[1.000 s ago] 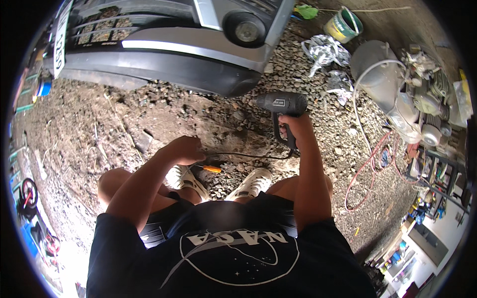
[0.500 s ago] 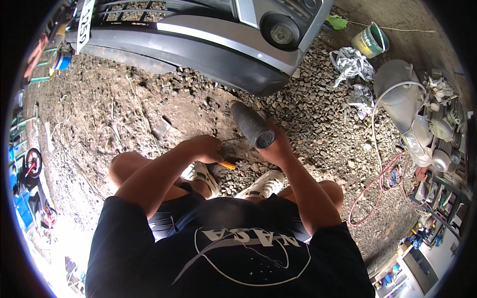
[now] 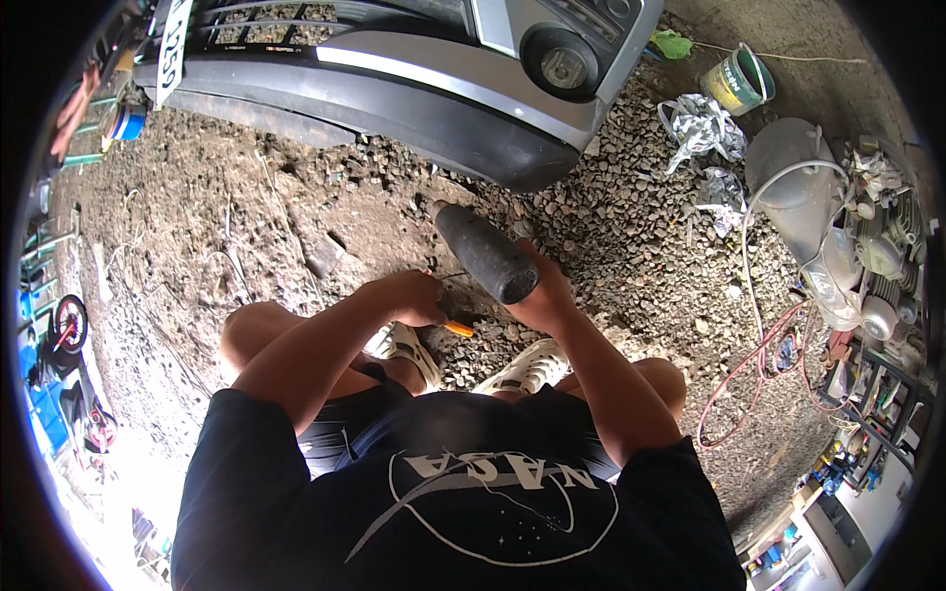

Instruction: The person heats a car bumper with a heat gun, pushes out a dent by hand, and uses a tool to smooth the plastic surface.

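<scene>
My right hand (image 3: 542,300) is wrapped round a dark grey heat gun (image 3: 483,251), seen from above. Its narrower nozzle end slants away to the left, and its round vented back faces me. Closed beside it on the left is my left hand (image 3: 412,297), gripping something with an orange handle (image 3: 458,329) that pokes out below the fist. The rest of that tool is hidden in the fingers. A thin dark line runs from the fist toward the gun; what it is I cannot tell. Both hands hang over the ground, before my light-coloured clogs (image 3: 524,366).
A grey and black car bumper (image 3: 434,108) lies beyond my hands, on dirt and gravel (image 3: 631,236). At the right are a green and yellow bucket (image 3: 734,84), crumpled silvery wrapping (image 3: 698,133), grey metal parts (image 3: 803,177) and a reddish cable (image 3: 724,389).
The heat gun's nozzle has swung a little left, nearer my left hand, and its back has come slightly toward me. Both hands keep their grip.
</scene>
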Demonstrator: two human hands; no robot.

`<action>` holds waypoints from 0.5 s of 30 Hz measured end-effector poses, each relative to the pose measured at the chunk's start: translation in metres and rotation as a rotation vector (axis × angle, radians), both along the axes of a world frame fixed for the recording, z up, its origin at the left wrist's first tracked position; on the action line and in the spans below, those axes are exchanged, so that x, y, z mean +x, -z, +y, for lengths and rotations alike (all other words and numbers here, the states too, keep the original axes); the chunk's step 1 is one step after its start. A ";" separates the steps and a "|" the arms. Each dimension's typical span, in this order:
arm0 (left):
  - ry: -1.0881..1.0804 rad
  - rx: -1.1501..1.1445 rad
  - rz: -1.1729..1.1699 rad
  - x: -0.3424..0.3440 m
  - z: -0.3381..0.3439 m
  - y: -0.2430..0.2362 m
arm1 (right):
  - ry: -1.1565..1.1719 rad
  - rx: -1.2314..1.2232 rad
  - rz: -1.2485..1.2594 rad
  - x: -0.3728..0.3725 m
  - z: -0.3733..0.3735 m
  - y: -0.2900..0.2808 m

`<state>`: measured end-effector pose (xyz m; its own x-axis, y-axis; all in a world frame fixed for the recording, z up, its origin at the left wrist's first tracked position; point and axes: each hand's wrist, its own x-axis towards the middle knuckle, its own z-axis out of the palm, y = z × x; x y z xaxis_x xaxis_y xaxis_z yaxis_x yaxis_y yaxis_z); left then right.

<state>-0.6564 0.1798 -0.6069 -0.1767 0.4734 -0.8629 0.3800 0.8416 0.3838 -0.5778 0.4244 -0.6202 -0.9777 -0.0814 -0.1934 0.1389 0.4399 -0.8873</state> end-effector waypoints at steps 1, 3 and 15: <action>-0.005 -0.002 -0.006 -0.001 0.000 -0.002 | -0.003 0.001 0.013 0.000 0.000 0.002; -0.008 -0.007 -0.011 -0.001 0.000 -0.004 | -0.005 0.002 0.017 0.000 0.000 0.002; 0.008 0.050 -0.006 -0.004 -0.003 0.005 | -0.021 0.091 -0.200 -0.028 0.079 -0.090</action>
